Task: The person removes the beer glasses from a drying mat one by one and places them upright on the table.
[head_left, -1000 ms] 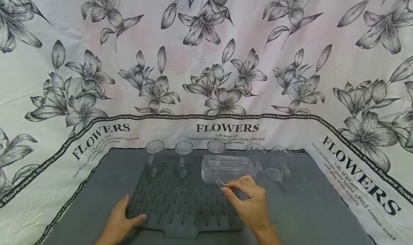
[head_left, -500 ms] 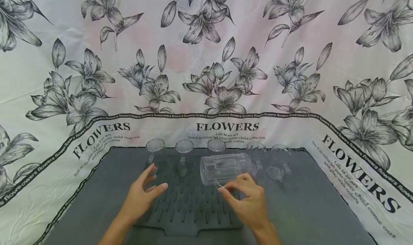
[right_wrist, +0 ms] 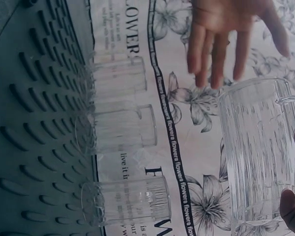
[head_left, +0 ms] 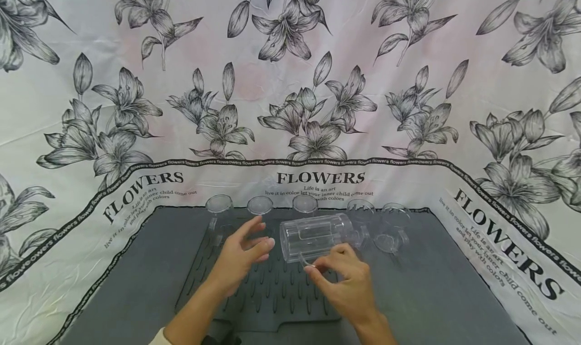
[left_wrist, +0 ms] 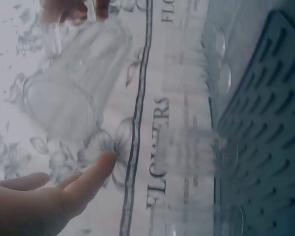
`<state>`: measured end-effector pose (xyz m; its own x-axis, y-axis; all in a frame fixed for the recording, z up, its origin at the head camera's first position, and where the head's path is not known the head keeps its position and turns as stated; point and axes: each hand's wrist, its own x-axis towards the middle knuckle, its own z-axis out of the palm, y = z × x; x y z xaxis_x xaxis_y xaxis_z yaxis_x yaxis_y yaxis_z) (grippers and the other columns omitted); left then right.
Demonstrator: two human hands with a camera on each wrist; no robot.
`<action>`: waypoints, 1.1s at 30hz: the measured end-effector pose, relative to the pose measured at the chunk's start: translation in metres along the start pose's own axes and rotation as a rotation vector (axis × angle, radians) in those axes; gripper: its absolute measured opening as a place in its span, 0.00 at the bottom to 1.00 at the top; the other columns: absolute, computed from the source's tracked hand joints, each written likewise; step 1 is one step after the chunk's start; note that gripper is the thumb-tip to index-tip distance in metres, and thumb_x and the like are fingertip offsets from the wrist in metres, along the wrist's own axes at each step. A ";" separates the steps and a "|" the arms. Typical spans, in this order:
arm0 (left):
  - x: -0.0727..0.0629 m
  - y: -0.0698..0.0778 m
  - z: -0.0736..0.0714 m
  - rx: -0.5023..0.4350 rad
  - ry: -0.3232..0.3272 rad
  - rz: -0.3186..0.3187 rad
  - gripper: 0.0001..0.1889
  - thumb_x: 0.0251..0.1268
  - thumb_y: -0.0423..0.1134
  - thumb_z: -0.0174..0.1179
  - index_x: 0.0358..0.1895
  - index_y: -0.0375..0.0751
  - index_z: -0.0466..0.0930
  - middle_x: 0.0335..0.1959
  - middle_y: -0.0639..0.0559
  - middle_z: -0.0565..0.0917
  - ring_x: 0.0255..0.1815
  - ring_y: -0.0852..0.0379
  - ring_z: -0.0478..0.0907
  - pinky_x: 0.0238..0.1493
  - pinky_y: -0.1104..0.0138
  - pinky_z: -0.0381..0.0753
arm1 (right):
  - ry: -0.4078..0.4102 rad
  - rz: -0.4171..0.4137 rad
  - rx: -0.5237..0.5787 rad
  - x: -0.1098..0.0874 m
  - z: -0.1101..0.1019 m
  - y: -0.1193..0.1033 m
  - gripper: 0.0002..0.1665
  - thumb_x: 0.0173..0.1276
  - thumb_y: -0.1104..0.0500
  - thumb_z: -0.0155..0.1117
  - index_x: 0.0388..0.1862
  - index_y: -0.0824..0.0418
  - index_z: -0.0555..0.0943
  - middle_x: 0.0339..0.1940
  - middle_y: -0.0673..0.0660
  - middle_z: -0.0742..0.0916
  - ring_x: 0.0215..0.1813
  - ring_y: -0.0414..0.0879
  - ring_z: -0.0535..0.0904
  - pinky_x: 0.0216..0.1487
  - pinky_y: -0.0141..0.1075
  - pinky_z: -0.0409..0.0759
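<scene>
My right hand [head_left: 349, 279] pinches the handle of a clear ribbed glass mug [head_left: 313, 234], holding it sideways over the dark mat. The mug's one end points left toward my left hand [head_left: 236, 264]. That left hand has its fingers spread and holds nothing, just short of the mug in the head view. In the right wrist view the left fingers [right_wrist: 219, 59] hang apart near the mug's end, while the right thumb [right_wrist: 292, 211] lies along the handle side. The left wrist view shows the mug's round end [left_wrist: 61, 105] beyond the extended left finger.
A dark ridged drying mat [head_left: 272, 304] lies on the grey table [head_left: 436, 294]. Clear glass mugs stand in a row at the back: a far-left mug [head_left: 219, 204], others behind the hands, and a far-right mug [head_left: 395, 214] off the mat. A flower-printed cloth [head_left: 254, 133] hangs behind.
My left hand has risen from the mat's left edge and moved right, toward the held mug. The mug has tilted slightly and shifted a little left; the right hand keeps its grip.
</scene>
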<state>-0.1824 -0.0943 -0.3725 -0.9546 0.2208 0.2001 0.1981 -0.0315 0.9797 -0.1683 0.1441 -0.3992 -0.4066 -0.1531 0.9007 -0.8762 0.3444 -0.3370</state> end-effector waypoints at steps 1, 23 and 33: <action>0.002 0.000 0.003 -0.016 -0.013 -0.007 0.39 0.66 0.40 0.63 0.75 0.38 0.53 0.69 0.36 0.60 0.63 0.37 0.68 0.53 0.55 0.79 | -0.002 -0.008 0.006 0.000 0.000 0.000 0.07 0.52 0.63 0.78 0.25 0.56 0.85 0.22 0.45 0.84 0.29 0.43 0.72 0.37 0.31 0.72; 0.016 -0.004 0.015 -0.154 0.019 -0.086 0.29 0.59 0.35 0.68 0.64 0.31 0.71 0.62 0.35 0.66 0.51 0.44 0.77 0.47 0.53 0.82 | 0.147 -0.025 0.043 0.006 0.002 -0.004 0.14 0.64 0.56 0.71 0.36 0.68 0.85 0.38 0.63 0.83 0.42 0.51 0.76 0.45 0.31 0.75; 0.010 -0.010 0.021 -0.306 0.106 -0.041 0.29 0.58 0.28 0.66 0.63 0.26 0.69 0.56 0.34 0.70 0.49 0.43 0.78 0.49 0.51 0.81 | 0.233 1.013 0.592 0.003 -0.009 -0.019 0.16 0.74 0.58 0.57 0.49 0.69 0.68 0.42 0.62 0.76 0.43 0.52 0.75 0.40 0.49 0.84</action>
<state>-0.1894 -0.0710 -0.3806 -0.9814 0.1254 0.1450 0.0984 -0.3195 0.9425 -0.1500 0.1457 -0.3877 -0.9779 0.1346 0.1602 -0.1924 -0.2784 -0.9410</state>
